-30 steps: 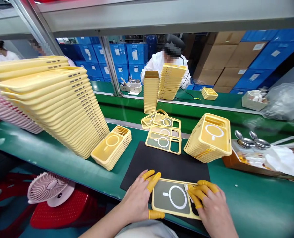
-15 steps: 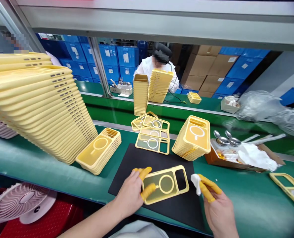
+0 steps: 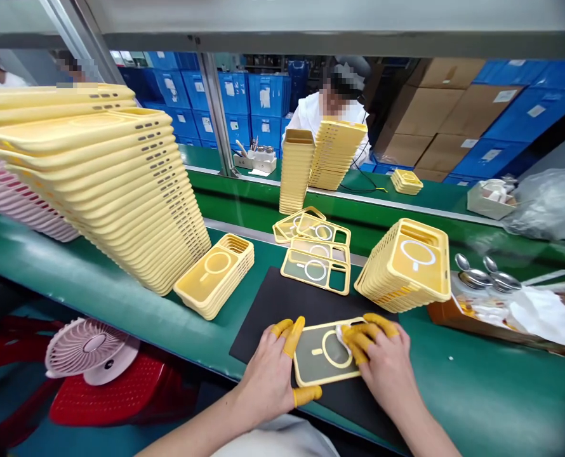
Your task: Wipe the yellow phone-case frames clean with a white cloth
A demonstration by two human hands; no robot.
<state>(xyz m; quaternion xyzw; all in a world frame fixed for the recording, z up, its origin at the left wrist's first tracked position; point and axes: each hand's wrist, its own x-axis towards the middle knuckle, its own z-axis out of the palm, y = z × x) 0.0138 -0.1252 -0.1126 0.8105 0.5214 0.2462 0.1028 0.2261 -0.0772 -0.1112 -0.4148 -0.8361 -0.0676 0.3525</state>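
A yellow phone case with a ring on its translucent back lies on a black mat. My left hand, in yellow finger cots, grips the case's left end, fingers at the upper corner and thumb at the lower edge. In my right hand, also in finger cots, a small white wipe is pinched and pressed on the case beside the ring; most of it is hidden under the fingers. Several loose cases overlap beyond the mat. A stack of cases leans to their right.
A tall leaning stack of yellow cases and a short stack stand at the left. At the right sits a cardboard tray with spoons and white wipes. A pink fan rests on a red stool. Across the divider sits a co-worker.
My right hand has moved left onto the case, bringing the wipe against its back. My left thumb has shifted from the case's face to its lower edge. The view has turned left.
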